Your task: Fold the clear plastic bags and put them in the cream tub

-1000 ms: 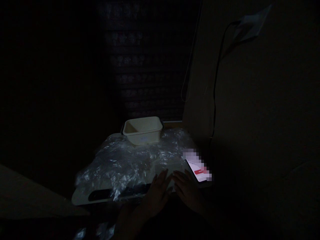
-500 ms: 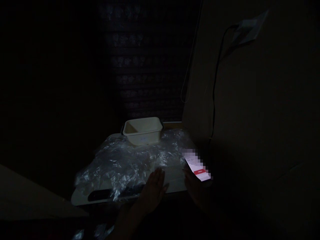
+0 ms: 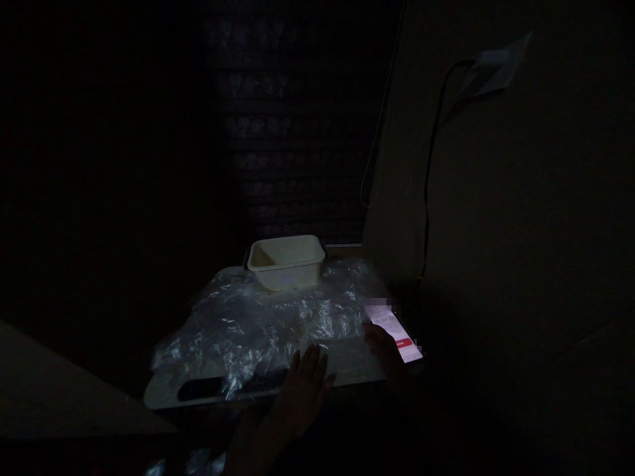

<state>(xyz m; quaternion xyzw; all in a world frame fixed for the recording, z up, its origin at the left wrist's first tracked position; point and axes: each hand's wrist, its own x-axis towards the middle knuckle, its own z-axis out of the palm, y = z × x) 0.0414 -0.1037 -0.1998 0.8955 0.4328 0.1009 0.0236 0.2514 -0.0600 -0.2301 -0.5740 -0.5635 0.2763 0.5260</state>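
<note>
My left hand (image 3: 303,383) lies palm down at the front of a pale board-like surface, its fingers stretched out and slightly apart. It is close to the near edge of a crumpled clear plastic sheet (image 3: 278,317) and holds nothing that I can see. My right hand (image 3: 383,345) is beside the left edge of a lit phone (image 3: 401,337), covering part of it. Its dim fingers point forward and left, with no held thing visible; contact with the phone is unclear. A cream plastic tub (image 3: 290,274) with dark side handles stands on the sheet at the back.
The pale surface (image 3: 163,395) has a dark slot along its front left. A black cable (image 3: 426,192) hangs from a wall outlet (image 3: 489,69) on the right. Behind the tub is a dark slatted blind (image 3: 292,158) with a cord. The surroundings are very dark.
My right hand has moved up and turned inward, now overlapping the phone's left edge. My left hand has shifted slightly down and flattened. The tub and sheet stay in place.
</note>
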